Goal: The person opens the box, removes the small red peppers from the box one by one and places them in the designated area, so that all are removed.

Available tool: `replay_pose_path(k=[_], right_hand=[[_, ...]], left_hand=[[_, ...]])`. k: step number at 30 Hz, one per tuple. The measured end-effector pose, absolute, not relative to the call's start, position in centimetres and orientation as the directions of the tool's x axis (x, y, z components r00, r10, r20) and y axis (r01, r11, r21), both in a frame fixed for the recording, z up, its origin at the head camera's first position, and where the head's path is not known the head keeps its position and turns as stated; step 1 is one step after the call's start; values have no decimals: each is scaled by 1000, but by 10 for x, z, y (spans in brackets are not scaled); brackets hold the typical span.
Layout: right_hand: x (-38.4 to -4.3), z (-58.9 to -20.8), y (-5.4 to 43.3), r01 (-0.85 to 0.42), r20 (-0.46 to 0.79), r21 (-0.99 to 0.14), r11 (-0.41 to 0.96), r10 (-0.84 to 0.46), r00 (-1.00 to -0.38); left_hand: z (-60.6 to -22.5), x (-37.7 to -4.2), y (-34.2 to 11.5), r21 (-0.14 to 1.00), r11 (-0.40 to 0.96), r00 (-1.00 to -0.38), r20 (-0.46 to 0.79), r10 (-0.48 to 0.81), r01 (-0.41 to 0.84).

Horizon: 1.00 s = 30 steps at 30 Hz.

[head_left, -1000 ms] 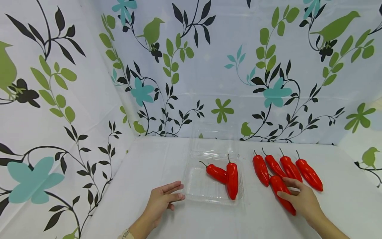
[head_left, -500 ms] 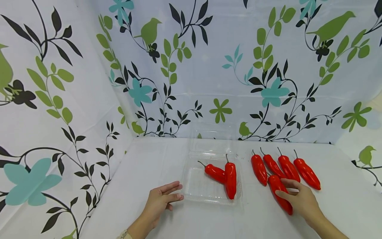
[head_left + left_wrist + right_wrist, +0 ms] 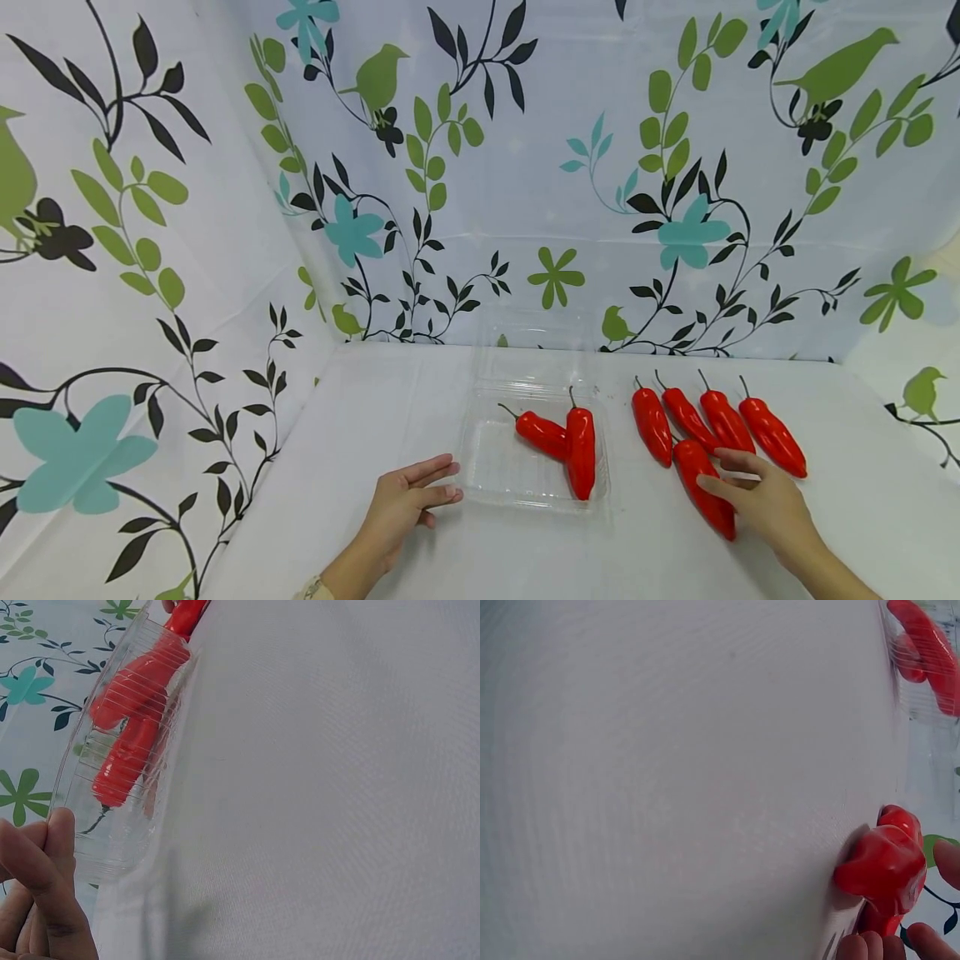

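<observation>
In the head view, a clear plastic clamshell container (image 3: pixel 495 483) lies with its lid up at the middle of the table. Inside it are two red chili peppers, one upright (image 3: pixel 581 454) and one slanted (image 3: pixel 542 436). My left hand (image 3: pixel 401 508) stands at the container's left side with fingers extended; its fingertips (image 3: pixel 61 825) meet the rim in the left wrist view. My right hand (image 3: pixel 772 504) is over a red pepper (image 3: pixel 705 492) lying on the table. Thumb and fingers stand spread either side of this pepper, with a gap visible in the right wrist view.
Several more red peppers (image 3: pixel 772 437) lie in a slanted row behind the right hand, stems pointing away. The container's transparent lid (image 3: pixel 536 367) leans toward the patterned cloth backdrop (image 3: pixel 450 233). A white cloth covers the table (image 3: pixel 390 400).
My right hand's thumb and fingers have shifted slightly right relative to the near pepper, which stays in place. The left hand and container have not visibly moved.
</observation>
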State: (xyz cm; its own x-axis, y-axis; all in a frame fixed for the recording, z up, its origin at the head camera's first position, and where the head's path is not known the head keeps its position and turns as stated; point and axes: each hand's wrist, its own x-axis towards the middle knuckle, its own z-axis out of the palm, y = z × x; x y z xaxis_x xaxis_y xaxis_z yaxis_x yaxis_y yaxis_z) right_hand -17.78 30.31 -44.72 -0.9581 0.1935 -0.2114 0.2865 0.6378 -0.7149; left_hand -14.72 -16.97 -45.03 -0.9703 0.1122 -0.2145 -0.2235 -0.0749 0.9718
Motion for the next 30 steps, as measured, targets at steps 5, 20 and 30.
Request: replay_pose_path(k=[5, 20, 30], right_hand=[[-177, -438, 300, 209, -101, -691, 692, 193, -976], [-180, -405, 235, -114, 228, -533, 839, 13, -974], [-190, -403, 190, -168, 191, -542, 824, -74, -979]], left_hand=[[-451, -148, -170, 972, -75, -971, -212, 114, -221], [-452, -148, -171, 971, -83, -971, -213, 113, -223], [-453, -148, -171, 971, -89, -970, -212, 118, -223]])
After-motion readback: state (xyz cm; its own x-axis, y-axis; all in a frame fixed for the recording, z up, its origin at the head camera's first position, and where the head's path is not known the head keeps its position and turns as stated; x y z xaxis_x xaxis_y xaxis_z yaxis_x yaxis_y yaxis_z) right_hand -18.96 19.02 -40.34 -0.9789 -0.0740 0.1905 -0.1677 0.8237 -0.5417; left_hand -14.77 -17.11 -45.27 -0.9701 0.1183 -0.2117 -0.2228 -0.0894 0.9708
